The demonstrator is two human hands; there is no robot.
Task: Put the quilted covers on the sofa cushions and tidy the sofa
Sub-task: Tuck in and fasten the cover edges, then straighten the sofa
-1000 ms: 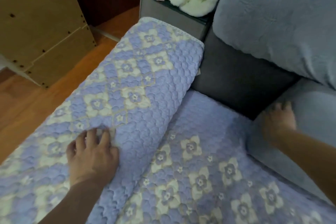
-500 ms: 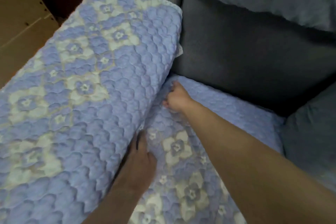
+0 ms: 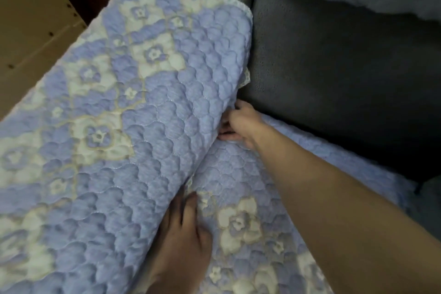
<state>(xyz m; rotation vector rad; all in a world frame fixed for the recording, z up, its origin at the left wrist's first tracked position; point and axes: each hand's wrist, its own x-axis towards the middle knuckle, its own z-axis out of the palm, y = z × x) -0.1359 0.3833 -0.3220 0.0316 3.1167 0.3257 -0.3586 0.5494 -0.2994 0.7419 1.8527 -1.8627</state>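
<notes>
I see both forearms bare, with no sleeves down to the wrists. My left hand and right hand wear no gloves, rings, watch or bands.

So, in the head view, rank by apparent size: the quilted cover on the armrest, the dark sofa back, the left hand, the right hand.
1. Quilted cover on the armrest
2. Dark sofa back
3. Left hand
4. Right hand

The left hand is nearer the camera, so their order is unsure.

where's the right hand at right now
In the head view, the right hand is just right of centre, at the seam where the covered armrest meets the covered seat cushion, beside the dark grey sofa back.
</notes>
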